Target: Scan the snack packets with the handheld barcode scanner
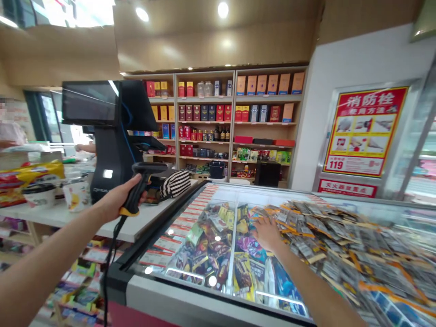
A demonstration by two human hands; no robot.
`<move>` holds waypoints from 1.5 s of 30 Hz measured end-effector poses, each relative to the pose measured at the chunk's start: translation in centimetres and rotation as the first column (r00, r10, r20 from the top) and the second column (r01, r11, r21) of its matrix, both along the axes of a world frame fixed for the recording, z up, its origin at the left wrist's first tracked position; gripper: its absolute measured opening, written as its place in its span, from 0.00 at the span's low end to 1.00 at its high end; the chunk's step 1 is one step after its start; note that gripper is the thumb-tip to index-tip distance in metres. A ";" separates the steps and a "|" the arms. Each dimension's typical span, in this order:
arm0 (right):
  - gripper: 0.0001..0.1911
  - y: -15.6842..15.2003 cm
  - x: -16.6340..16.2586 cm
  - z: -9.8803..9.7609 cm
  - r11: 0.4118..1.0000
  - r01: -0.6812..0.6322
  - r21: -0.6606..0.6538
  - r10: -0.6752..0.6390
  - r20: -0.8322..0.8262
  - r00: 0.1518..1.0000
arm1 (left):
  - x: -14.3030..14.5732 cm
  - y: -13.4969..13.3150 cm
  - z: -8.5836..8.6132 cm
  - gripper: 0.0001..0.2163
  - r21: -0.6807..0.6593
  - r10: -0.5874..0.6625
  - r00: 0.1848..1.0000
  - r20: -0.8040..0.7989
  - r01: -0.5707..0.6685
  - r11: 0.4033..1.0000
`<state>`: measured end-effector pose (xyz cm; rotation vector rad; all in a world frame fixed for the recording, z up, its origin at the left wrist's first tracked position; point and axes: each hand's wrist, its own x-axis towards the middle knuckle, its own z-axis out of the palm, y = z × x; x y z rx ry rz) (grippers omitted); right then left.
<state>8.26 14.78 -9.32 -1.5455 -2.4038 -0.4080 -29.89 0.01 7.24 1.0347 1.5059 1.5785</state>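
Note:
My left hand (116,200) grips a black barcode scanner with yellow trim (132,200) by its handle, over the end of the white counter (127,229). The scanner's cord hangs down from the handle. My right hand (267,234) reaches over the glass top of a chest freezer (190,227), fingers spread and palm down. Its fingertips are at the left edge of a wide pile of grey and orange packets (320,227). Whether they touch a packet, I cannot tell. Wrapped ice creams (211,250) show through the glass below.
A black checkout terminal (112,150) stands on the counter, near a striped bag (175,184), cups (76,195) and yellow snack bags (44,172). Shelves of boxes and bottles (204,113) line the back. A red fire hydrant sign (366,131) hangs right. A person (12,131) is far left.

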 end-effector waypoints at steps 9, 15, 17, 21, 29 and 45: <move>0.18 1.0 4.6 0.3 1.000 0.006 -0.001 -0.006 -0.038 0.999 | 9.7 4.3 -9.3 0.11 -0.130 -0.138 0.921 0.363 0.197 0.972; 0.18 1.0 7.9 0.5 1.000 -0.007 -0.019 0.006 -0.053 0.999 | 12.8 6.8 -12.4 0.10 -0.093 -0.321 0.828 0.460 0.404 0.910; 0.18 0.8 8.6 0.6 0.999 0.002 -0.037 -0.004 -0.062 0.998 | 13.2 7.6 -12.7 0.11 -0.107 -0.357 0.810 0.465 0.451 0.886; 0.19 1.4 8.9 1.2 0.998 0.030 -0.056 -0.034 -0.089 0.995 | 13.8 8.7 -12.8 0.14 -0.025 -0.419 0.737 0.531 0.508 0.861; 0.17 7.9 3.2 2.6 0.992 0.117 -0.052 -0.125 -0.207 0.970 | 14.4 8.8 -13.1 0.14 0.024 -0.451 0.695 0.560 0.530 0.847; 0.17 4.0 3.3 -0.7 0.987 0.162 -0.002 -0.153 -0.351 0.924 | 19.1 12.7 -12.1 0.09 0.196 -0.602 0.565 0.565 0.617 0.762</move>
